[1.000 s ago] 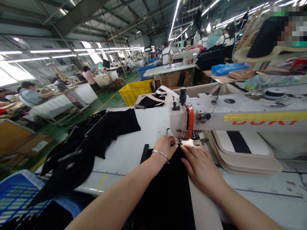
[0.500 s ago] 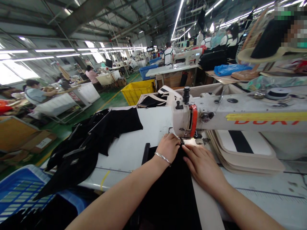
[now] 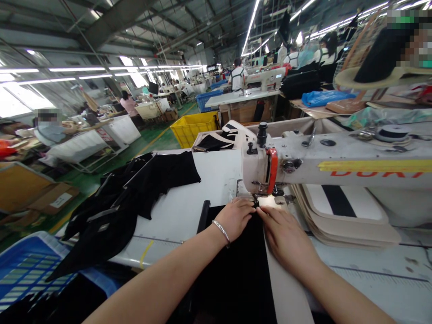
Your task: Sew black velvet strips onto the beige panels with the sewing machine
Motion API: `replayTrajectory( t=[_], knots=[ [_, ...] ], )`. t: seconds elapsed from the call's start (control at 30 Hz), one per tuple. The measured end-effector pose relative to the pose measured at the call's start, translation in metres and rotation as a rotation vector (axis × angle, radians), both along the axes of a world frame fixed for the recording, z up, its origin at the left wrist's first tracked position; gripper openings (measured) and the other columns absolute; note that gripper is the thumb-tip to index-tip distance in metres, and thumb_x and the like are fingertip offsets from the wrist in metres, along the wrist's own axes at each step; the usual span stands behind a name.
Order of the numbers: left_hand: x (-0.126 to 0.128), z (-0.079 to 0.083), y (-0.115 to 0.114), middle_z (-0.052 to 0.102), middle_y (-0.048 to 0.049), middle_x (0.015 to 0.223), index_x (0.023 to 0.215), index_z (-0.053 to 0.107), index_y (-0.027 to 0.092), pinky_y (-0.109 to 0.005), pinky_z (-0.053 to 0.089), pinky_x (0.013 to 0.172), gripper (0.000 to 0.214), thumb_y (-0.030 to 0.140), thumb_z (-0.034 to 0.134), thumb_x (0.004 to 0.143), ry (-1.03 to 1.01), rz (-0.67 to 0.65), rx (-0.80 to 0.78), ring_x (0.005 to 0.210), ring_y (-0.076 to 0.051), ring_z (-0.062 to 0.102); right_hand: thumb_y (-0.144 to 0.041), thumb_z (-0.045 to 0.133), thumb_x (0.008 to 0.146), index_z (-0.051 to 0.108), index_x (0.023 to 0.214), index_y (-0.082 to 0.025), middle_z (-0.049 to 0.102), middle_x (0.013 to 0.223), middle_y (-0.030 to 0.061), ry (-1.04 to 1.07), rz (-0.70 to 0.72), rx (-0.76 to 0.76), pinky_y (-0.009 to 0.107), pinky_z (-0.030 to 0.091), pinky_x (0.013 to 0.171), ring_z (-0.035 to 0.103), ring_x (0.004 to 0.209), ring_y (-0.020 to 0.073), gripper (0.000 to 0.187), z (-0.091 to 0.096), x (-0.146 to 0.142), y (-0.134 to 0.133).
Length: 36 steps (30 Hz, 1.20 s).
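Observation:
A black fabric piece point(image 3: 239, 265) lies on the white sewing table point(image 3: 182, 211), running toward me from under the needle of the grey sewing machine point(image 3: 303, 166). My left hand point(image 3: 235, 218), with a silver bracelet on the wrist, rests on the cloth just left of the presser foot, fingers curled down onto it. My right hand point(image 3: 286, 240) lies flat on the cloth's right edge, fingers stretched toward the needle. The fingertips of both hands nearly meet below the machine head.
A heap of black pieces point(image 3: 128, 202) covers the table's left part, above a blue crate point(image 3: 23, 270). Stacked beige and black-striped panels point(image 3: 340, 211) sit under the machine arm. A yellow bin point(image 3: 194, 128) stands behind. Other people work at distant tables.
Both hands have slid a little toward me with the cloth, away from the presser foot. The view shifted slightly.

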<state>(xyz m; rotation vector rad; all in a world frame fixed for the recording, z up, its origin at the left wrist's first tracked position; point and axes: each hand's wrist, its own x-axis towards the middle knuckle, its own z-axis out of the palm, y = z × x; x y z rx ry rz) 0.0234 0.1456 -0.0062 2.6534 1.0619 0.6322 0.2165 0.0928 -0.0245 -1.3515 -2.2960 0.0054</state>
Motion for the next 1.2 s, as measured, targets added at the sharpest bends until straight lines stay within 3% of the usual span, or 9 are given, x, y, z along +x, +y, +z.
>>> replayTrajectory(
  t=[0.1,0.17,0.3,0.4,0.47,0.67,0.87,1.2],
  knots=[
    [-0.002,0.007,-0.01,0.057,-0.009,0.129,0.118,0.058,0.014,-0.043,0.034,0.114,0.029,0.01,0.049,0.091,0.057,0.022,-0.011,0.127,-0.02,0.047,-0.018,0.042,0.092,0.047,0.136,-0.017,0.051,0.133,0.0084,-0.012,-0.008,0.001,0.043,0.038,0.104,0.046,0.12,0.0235,0.044,0.0,0.001,-0.003],
    [-0.006,0.017,-0.029,0.053,-0.0087,0.134,0.124,0.055,0.015,-0.047,0.03,0.115,0.032,0.013,0.048,0.092,0.133,-0.02,-0.048,0.131,-0.022,0.042,-0.021,0.043,0.093,0.048,0.134,-0.018,0.052,0.131,0.0076,-0.027,0.0,-0.005,0.043,0.038,0.104,0.047,0.119,0.0233,0.042,0.0,0.004,-0.01],
    [-0.022,0.031,-0.093,0.045,-0.0071,0.142,0.131,0.049,0.022,-0.05,0.023,0.117,0.046,0.043,0.055,0.091,0.225,-0.313,-0.137,0.138,-0.025,0.032,-0.024,0.045,0.093,0.048,0.135,-0.023,0.052,0.132,0.0055,-0.058,0.01,-0.007,0.046,0.037,0.105,0.046,0.12,0.0244,0.042,-0.002,0.011,-0.03],
    [-0.032,0.027,-0.129,0.048,-0.0048,0.141,0.13,0.05,0.024,-0.047,0.015,0.119,0.037,0.034,0.053,0.094,0.207,-0.399,-0.024,0.139,-0.021,0.03,-0.028,0.044,0.094,0.048,0.135,-0.025,0.052,0.132,0.005,-0.062,-0.006,-0.013,0.047,0.037,0.104,0.046,0.12,0.0247,0.042,-0.001,0.013,-0.038],
    [-0.034,0.022,-0.137,0.051,-0.004,0.137,0.126,0.054,0.023,-0.045,0.015,0.119,0.031,0.028,0.051,0.095,0.196,-0.409,0.053,0.138,-0.02,0.032,-0.028,0.044,0.094,0.048,0.135,-0.026,0.053,0.131,0.0045,-0.062,-0.008,-0.021,0.047,0.038,0.103,0.046,0.12,0.0243,0.042,0.0,0.012,-0.037],
    [-0.031,0.017,-0.13,0.058,-0.0033,0.129,0.117,0.059,0.021,-0.044,0.017,0.119,0.027,0.034,0.054,0.094,0.134,-0.364,0.1,0.134,-0.019,0.04,-0.028,0.044,0.094,0.048,0.135,-0.025,0.054,0.131,0.0052,-0.07,-0.008,-0.012,0.046,0.039,0.102,0.047,0.119,0.024,0.042,0.0,0.011,-0.033],
    [-0.029,0.024,-0.123,0.06,-0.0018,0.127,0.12,0.056,0.022,-0.04,0.016,0.121,0.031,0.019,0.052,0.09,0.113,-0.296,0.007,0.13,-0.016,0.043,-0.026,0.044,0.093,0.048,0.135,-0.024,0.054,0.13,0.0073,-0.074,-0.008,0.004,0.047,0.04,0.1,0.048,0.119,0.0254,0.042,0.003,0.01,-0.034],
    [-0.026,0.016,-0.093,0.062,-0.0019,0.123,0.122,0.056,0.022,-0.039,0.019,0.12,0.03,0.018,0.046,0.093,0.109,-0.248,0.035,0.127,-0.016,0.046,-0.027,0.046,0.093,0.048,0.135,-0.023,0.053,0.13,0.0084,-0.067,0.013,-0.01,0.047,0.041,0.098,0.05,0.116,0.0261,0.043,0.0,0.01,-0.031]
  ],
)
